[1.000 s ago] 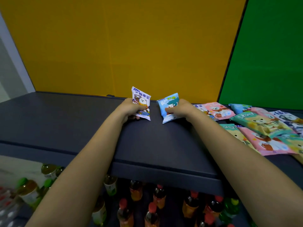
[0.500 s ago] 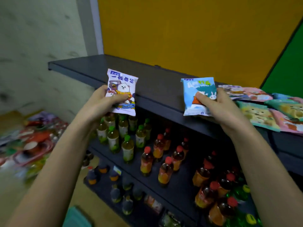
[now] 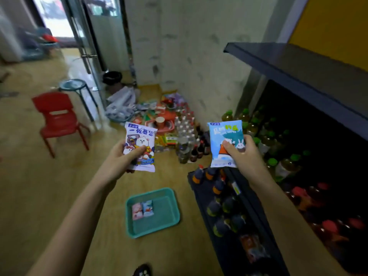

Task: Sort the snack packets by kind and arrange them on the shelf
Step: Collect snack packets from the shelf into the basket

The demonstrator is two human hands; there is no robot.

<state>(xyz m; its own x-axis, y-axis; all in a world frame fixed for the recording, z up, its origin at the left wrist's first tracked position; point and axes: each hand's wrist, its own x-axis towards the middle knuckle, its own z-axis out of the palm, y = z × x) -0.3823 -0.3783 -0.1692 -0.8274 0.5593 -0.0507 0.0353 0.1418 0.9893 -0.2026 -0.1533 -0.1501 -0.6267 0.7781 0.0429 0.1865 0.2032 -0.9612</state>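
Observation:
My left hand (image 3: 123,158) grips a white and purple snack packet (image 3: 140,144) with a white dog on it, held upright over the floor. A light blue snack packet (image 3: 224,142) with a rabbit print is held upright in my right hand (image 3: 242,156), just left of the shelf unit. Below, a teal tray (image 3: 157,213) lies on the wooden floor with two small packets (image 3: 142,209) in it, one pink and one blue. The dark top shelf (image 3: 298,70) juts out at the upper right; the packets lying on it are out of view.
Lower shelves (image 3: 258,216) at the right hold several bottled drinks with green and red caps. A heap of bottles and goods (image 3: 175,124) lies by the wall. A red chair (image 3: 57,118) and a blue stool (image 3: 73,85) stand at the left, near a glass door.
Both hands have lifted their packets off the top shelf and drawn back over the floor. My view has swung left and down, bringing the teal tray into sight.

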